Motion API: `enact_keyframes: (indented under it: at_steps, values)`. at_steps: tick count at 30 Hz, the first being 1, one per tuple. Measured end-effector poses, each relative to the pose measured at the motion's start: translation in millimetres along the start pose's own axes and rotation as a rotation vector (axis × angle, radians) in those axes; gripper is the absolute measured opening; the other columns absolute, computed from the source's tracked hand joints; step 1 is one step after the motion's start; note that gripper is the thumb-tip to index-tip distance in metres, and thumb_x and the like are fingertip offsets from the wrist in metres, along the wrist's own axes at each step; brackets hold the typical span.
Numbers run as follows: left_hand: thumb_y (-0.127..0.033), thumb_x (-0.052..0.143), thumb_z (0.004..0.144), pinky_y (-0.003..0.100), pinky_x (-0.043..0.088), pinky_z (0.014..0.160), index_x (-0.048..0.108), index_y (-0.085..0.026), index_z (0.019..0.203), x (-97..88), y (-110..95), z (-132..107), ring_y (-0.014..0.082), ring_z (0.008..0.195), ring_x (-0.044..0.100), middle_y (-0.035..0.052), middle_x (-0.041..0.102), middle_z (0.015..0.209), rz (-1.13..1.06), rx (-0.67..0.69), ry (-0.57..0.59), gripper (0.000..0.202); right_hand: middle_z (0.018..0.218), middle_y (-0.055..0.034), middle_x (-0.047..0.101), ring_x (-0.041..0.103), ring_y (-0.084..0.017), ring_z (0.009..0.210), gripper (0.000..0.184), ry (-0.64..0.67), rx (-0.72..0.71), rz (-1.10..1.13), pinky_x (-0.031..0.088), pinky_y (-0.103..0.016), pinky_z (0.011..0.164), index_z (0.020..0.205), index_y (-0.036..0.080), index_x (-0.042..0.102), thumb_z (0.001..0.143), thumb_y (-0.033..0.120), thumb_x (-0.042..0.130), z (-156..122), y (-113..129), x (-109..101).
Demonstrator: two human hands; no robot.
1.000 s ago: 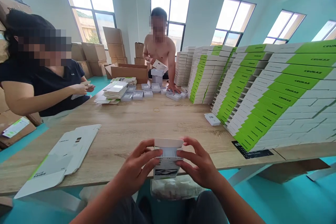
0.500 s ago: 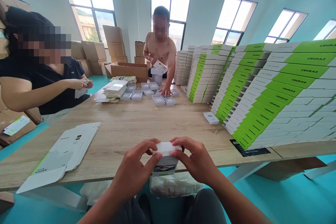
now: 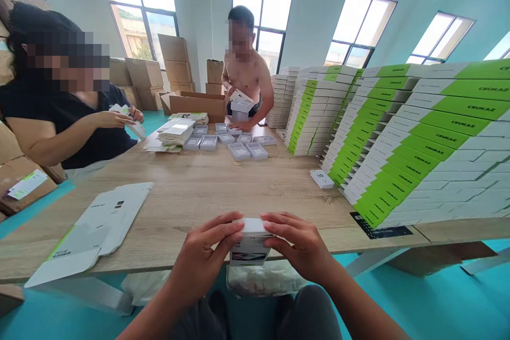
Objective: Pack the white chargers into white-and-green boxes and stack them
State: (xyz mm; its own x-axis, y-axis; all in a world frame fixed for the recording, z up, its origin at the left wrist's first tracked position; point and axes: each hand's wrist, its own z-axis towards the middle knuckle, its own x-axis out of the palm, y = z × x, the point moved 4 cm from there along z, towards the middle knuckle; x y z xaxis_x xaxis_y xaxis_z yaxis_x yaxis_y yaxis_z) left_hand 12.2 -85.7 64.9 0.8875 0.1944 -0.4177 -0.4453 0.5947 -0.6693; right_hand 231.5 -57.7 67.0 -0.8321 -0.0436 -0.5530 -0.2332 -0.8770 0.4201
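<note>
I hold a small white carton (image 3: 250, 241) upright at the near edge of the wooden table (image 3: 223, 186). My left hand (image 3: 201, 257) grips its left side, with the fingertips pressed on the closed top flap. My right hand (image 3: 299, 244) grips the right side in the same way. A picture is printed on the carton's front face. Below it, a clear plastic bag (image 3: 263, 279) rests on my lap.
A stack of flat, unfolded cartons (image 3: 95, 228) lies at the left. Tall rows of white and green boxes (image 3: 414, 138) fill the right. One small white box (image 3: 322, 179) lies alone. Two people work at the far end, among several small trays (image 3: 239, 150) and brown cardboard boxes (image 3: 195, 106).
The carton's top flap stood open a second ago; it is now folded down shut under my fingertips. The person at the far end pushed trays toward the middle of the table.
</note>
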Motion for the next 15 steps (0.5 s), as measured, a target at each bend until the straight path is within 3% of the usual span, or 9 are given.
enact_keyframes:
  at_steps: [6, 10, 15]
  values:
    - [-0.013, 0.066, 0.093, 0.023, 0.060, 0.094, 0.076, -0.025, 0.115, 2.7, 7.0, -4.6, 0.0183, 0.111, 0.073, 0.0050, 0.075, 0.124, 0.017, 0.158, -0.029, 0.026, 0.129, -0.0081, 0.071, 0.067, -0.020, 0.119, 0.050, -0.059, 0.011, -0.001, 0.057, -0.039, 0.100, 0.136, 0.031, 0.057, 0.092, 0.011, 0.068, -10.1, -4.7, 9.3]
    - [-0.009, 0.065, 0.093, 0.023, 0.058, 0.097, 0.071, -0.023, 0.122, 6.2, 10.5, -9.9, 0.0181, 0.115, 0.071, 0.0072, 0.073, 0.128, 0.052, 0.212, -0.039, 0.033, 0.127, -0.0089, 0.072, 0.068, -0.021, 0.117, 0.039, -0.091, 0.020, 0.022, 0.057, -0.038, 0.099, 0.123, 0.028, 0.061, 0.091, 0.009, 0.070, -9.7, -4.7, 11.0]
    - [-0.003, 0.063, 0.092, 0.026, 0.059, 0.095, 0.067, -0.020, 0.122, 5.3, 12.7, -12.9, 0.0194, 0.116, 0.071, 0.0124, 0.070, 0.132, 0.128, 0.325, -0.039, 0.035, 0.127, -0.0108, 0.071, 0.068, -0.020, 0.113, 0.027, -0.001, -0.018, -0.003, 0.058, -0.038, 0.094, 0.110, 0.025, 0.064, 0.090, 0.006, 0.068, -4.2, -1.0, 6.0]
